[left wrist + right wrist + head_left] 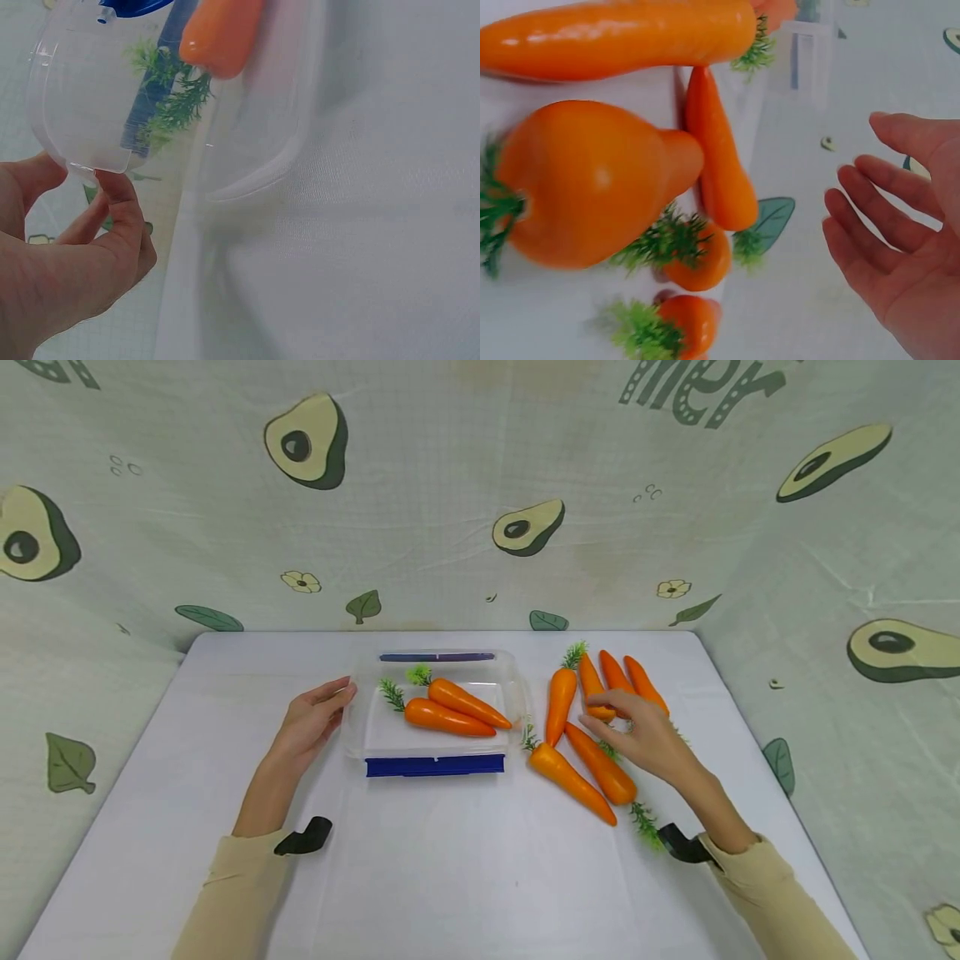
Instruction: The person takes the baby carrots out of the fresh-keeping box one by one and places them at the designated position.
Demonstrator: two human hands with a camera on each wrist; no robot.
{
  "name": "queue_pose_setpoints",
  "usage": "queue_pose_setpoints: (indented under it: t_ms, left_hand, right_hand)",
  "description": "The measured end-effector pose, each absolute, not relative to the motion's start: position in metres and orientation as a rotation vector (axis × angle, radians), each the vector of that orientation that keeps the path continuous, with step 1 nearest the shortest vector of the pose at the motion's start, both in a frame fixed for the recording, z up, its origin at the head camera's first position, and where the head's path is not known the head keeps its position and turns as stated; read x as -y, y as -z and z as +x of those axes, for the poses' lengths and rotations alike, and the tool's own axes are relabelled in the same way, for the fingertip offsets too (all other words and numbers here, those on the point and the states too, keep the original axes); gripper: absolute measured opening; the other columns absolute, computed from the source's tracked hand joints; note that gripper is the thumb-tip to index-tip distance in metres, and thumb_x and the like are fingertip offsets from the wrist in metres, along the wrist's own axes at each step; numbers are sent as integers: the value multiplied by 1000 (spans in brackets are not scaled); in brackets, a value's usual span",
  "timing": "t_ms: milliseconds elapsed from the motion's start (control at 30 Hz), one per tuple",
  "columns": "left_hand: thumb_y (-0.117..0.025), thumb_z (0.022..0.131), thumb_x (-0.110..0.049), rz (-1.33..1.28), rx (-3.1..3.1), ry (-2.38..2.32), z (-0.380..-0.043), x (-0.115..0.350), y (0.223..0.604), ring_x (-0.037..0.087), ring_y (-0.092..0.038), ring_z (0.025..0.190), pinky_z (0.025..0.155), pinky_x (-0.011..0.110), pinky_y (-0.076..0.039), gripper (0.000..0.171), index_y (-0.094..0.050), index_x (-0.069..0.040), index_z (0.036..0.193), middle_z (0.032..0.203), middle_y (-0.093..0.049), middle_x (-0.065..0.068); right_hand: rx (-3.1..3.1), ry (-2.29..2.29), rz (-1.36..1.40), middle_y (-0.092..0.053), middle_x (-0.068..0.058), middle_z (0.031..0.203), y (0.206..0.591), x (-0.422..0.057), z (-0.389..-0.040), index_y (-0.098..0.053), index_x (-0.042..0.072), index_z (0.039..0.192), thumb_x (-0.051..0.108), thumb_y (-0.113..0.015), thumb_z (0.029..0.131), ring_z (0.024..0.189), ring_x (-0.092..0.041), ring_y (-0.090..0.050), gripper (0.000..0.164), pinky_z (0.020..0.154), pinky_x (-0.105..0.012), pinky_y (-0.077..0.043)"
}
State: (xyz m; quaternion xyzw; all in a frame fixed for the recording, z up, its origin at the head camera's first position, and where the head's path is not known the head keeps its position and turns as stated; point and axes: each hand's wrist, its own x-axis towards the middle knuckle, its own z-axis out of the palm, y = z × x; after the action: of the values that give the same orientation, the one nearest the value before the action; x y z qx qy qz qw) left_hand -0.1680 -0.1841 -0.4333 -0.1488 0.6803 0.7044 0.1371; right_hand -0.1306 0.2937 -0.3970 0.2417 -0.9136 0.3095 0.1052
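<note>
A clear plastic container (382,743) with blue clips sits mid-table and holds two orange carrots (447,718) with green tops. My left hand (309,724) pinches the container's left rim between thumb and fingers, as the left wrist view also shows on the clear rim (105,169). Over the pile to the right hovers my right hand (647,735); its fingers are loosely bent, apart from the thumb, and hold nothing. Close to its fingertips in the head view lies a carrot (591,681). The right wrist view shows the right hand (907,225) beside several carrots (592,184).
Several more carrots lie right of the container, among them one at the front (572,783) and one by the container's right wall (560,702). A white cloth covers the table (450,877). Behind it hangs an avocado-print curtain (420,527).
</note>
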Motion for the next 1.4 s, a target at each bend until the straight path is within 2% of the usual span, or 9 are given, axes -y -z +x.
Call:
queue_pose_setpoints:
  t_ms: [67,233,433,633,833,1067,1400]
  left_hand:
    - [-69,98,-40,-437,-1972,-2035,-168,184,433,9,-43,108,90,19,-43,73,-41,-9,158,126,-55,-11]
    - [-70,99,-39,-432,-1969,-2042,-168,184,433,10,-44,107,90,19,-43,73,-41,-8,158,125,-54,-10]
    - [-70,99,-39,-428,-1978,-2038,-169,184,433,9,-44,104,85,17,-43,72,-42,-7,157,123,-55,-9]
    - [-69,100,-37,-439,-1988,-2032,-169,183,433,10,-44,107,84,15,-43,69,-43,-8,157,125,-55,-9]
    - [-68,100,-35,-431,-1987,-2041,-170,182,435,12,-45,111,87,17,-43,68,-42,-7,157,138,-54,-1]
    - [-68,101,-35,-436,-1980,-2049,-170,183,435,12,-45,111,90,19,-42,67,-43,-8,157,139,-55,0]
    - [-69,101,-32,-441,-1947,-2079,-169,184,434,9,-47,108,88,18,-43,67,-42,-6,157,135,-60,-4]
  right_hand:
    - [2703,-920,723,-75,-10,109,394,-289,-135,-74,1,114,12,-81,89,88,-21,-66,28,78,-46,-58]
    - [2714,-960,765,-74,-15,113,389,-274,-145,-73,-2,116,12,-80,91,98,-29,-68,30,85,-51,-57]
    - [2715,-1016,821,-73,-13,114,382,-253,-156,-73,0,118,11,-79,92,107,-32,-66,29,94,-53,-54]
    - [2781,-1056,822,-71,-14,123,377,-230,-167,-71,1,123,19,-76,95,116,-34,-63,33,101,-54,-50]
    - [2750,-1042,890,-71,-11,121,379,-211,-178,-72,3,123,20,-76,95,111,-31,-63,33,98,-48,-52]
    - [2780,-1059,944,-67,-15,127,384,-192,-186,-68,2,128,20,-75,96,112,-34,-62,38,95,-53,-53]
    - [2822,-1138,1012,-63,-20,128,397,-171,-200,-62,-2,134,16,-74,97,117,-42,-60,43,101,-54,-51]
